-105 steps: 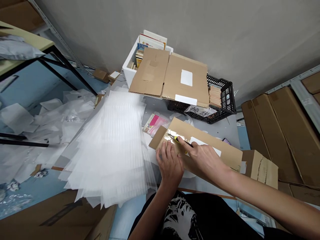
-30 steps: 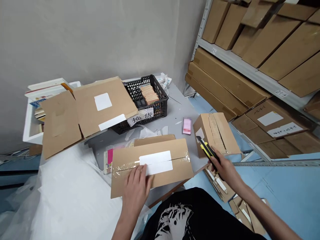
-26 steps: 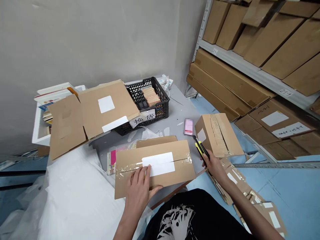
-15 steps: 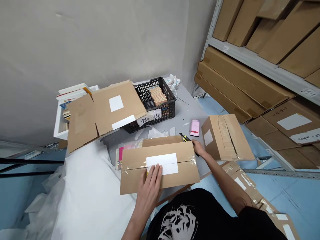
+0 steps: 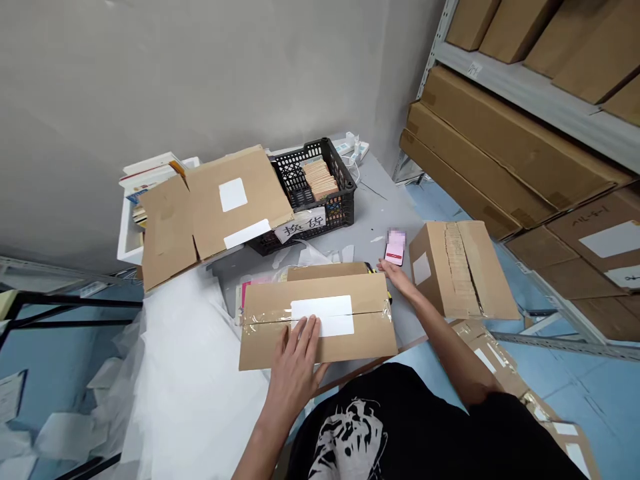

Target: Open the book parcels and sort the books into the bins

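A flat cardboard box [image 5: 365, 337], taped along its seam and bearing a white label [image 5: 325, 313], lies on the grey table [image 5: 370, 217] in front of me. My left hand [image 5: 299, 357] rests flat and open on its near side, fingertips at the label. My right hand [image 5: 397, 277] reaches past the box's far right corner, its fingers closed over a yellow and black utility knife [image 5: 369, 268] down at the table. Only the knife's tip shows. A phone [image 5: 395, 249] with a pink screen lies just beyond that hand.
A smaller cardboard box [image 5: 463, 267] stands right of the phone. Behind are a black crate [image 5: 343, 203] of brown packets, flattened cardboard [image 5: 210, 213] over a white bin of books [image 5: 131, 227], and white foam sheets [image 5: 190, 387] to the left. Shelves of long boxes [image 5: 500, 143] line the right.
My right hand brought the knife from the right, over the small box's edge, down to the table behind the flat box. My left hand stayed on the box. My view swung right.
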Demonstrator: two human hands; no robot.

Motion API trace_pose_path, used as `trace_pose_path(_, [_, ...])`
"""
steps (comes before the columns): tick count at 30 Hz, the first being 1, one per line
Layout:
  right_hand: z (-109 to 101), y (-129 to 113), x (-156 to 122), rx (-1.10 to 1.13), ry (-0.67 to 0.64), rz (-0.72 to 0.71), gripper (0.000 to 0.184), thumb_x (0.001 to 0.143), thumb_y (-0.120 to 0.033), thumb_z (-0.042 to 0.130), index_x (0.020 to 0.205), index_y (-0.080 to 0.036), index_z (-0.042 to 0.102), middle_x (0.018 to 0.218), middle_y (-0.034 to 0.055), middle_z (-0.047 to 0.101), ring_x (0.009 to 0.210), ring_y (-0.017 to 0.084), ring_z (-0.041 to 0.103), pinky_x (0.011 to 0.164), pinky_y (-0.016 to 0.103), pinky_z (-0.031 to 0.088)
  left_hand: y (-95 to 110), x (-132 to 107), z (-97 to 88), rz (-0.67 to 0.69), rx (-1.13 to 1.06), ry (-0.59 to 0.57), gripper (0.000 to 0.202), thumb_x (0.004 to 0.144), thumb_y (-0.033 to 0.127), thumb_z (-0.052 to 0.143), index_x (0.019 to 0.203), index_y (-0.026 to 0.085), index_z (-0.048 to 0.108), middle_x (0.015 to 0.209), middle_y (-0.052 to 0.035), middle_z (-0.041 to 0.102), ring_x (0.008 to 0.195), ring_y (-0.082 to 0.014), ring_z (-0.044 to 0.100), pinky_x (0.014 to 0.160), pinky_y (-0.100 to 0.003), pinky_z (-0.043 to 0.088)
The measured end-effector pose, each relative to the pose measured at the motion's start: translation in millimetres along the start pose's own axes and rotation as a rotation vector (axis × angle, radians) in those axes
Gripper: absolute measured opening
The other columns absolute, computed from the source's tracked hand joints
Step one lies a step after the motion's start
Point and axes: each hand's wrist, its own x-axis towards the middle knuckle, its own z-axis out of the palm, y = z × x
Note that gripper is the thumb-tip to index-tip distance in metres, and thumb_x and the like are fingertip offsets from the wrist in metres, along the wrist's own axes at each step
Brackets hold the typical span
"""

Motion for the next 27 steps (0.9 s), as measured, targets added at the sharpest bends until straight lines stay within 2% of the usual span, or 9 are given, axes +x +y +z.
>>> trace_pose_path(3, [-23.1,-21.1,-16.8,-0.020,-0.119,-0.130,0.059,0.088,-0.059,0.037,0.126,-0.020,0.058,0.131,0.0104,0.059,0.123,0.025,0.051,0.106,0.042,0.036,4.7,4.5,-3.2,-0.027,0.003,-0.016,0.068,0.085,0.047,0.054,0.141,0.010,0.041,0.138,-0.0168,0.052,0.129,-0.0322,0.045,0.109,-0.047,0.028])
trace_pose_path(6, [-38.8,-45.5,-36.4,-0.067,-0.255,-0.212,0.059,0.090,-0.061,0.035,0.130,-0.023,0.055,0.136,0.0094,0.055,0.128,0.026,0.047,0.109,0.043,0.033,8.7,11.5,-8.6,-0.055,-0.003,-0.055,0.069,0.083,0.050,0.056,0.137,0.009,0.045,0.134,-0.0170,0.056,0.127,-0.0323,0.046,0.108,-0.046,0.031])
trace_pose_path(7, [-40.4,-52.4,-41.5,-0.113,-0.289,-0.215,0.059,0.089,-0.061,0.038,0.132,-0.023,0.053,0.137,0.0095,0.053,0.129,0.026,0.046,0.109,0.044,0.034,9.8,14.2,-10.3,-0.058,-0.007,-0.067,0.068,0.083,0.051,0.056,0.136,0.010,0.047,0.133,-0.0168,0.056,0.126,-0.0320,0.047,0.107,-0.046,0.031])
trace_pose_path(9, [-38.1,-62.8,-47.1,-0.262,-0.343,-0.206,0.065,0.082,-0.057,0.055,0.136,-0.023,0.047,0.139,0.0114,0.047,0.130,0.029,0.043,0.107,0.044,0.036,12.0,20.0,-13.2,-0.057,-0.011,-0.093,0.066,0.082,0.050,0.057,0.135,0.010,0.049,0.131,-0.0168,0.057,0.123,-0.0316,0.048,0.105,-0.046,0.032])
trace_pose_path(12, [-29.3,-69.6,-44.6,-0.453,-0.403,-0.176,0.082,0.067,-0.041,0.075,0.139,-0.022,0.040,0.134,0.0125,0.043,0.129,0.030,0.040,0.103,0.042,0.038,15.1,29.2,-16.2,-0.037,-0.009,-0.116,0.065,0.081,0.050,0.060,0.131,0.010,0.051,0.126,-0.0179,0.059,0.119,-0.0321,0.050,0.102,-0.048,0.034])
trace_pose_path(15, [-25.5,-71.4,-37.1,-0.499,-0.429,-0.156,0.077,0.070,-0.036,0.073,0.137,-0.023,0.038,0.127,0.0104,0.043,0.126,0.027,0.041,0.102,0.038,0.037,16.0,39.3,-17.4,-0.026,-0.006,-0.119,0.068,0.077,0.053,0.064,0.125,0.007,0.053,0.123,-0.0189,0.059,0.115,-0.0325,0.051,0.098,-0.048,0.034])
trace_pose_path(20, [-28.0,-75.4,-33.4,-0.554,-0.443,-0.140,0.071,0.075,-0.037,0.069,0.136,-0.021,0.036,0.122,0.0107,0.040,0.124,0.027,0.040,0.100,0.036,0.037,7.5,59.1,-10.7,-0.014,-0.047,-0.152,0.076,0.065,0.070,0.065,0.109,0.008,0.059,0.109,-0.0181,0.061,0.100,-0.0321,0.053,0.089,-0.048,0.036])
trace_pose_path(23, [-27.9,-75.0,-33.5,-0.568,-0.437,-0.138,0.072,0.075,-0.036,0.069,0.136,-0.020,0.035,0.122,0.0111,0.040,0.122,0.028,0.040,0.098,0.037,0.038,2.2,72.6,-2.2,-0.044,-0.078,-0.190,0.073,0.062,0.073,0.064,0.099,0.011,0.061,0.100,-0.0157,0.061,0.094,-0.0313,0.053,0.083,-0.046,0.038])
trace_pose_path(27, [-27.0,-70.7,-31.7,-0.583,-0.417,-0.127,0.069,0.076,-0.034,0.069,0.134,-0.022,0.036,0.121,0.0111,0.040,0.122,0.028,0.040,0.096,0.038,0.039,-0.3,87.4,0.2,-0.044,-0.139,-0.222,0.062,0.064,0.069,0.066,0.094,0.015,0.064,0.099,-0.0117,0.062,0.096,-0.0302,0.055,0.085,-0.048,0.039])
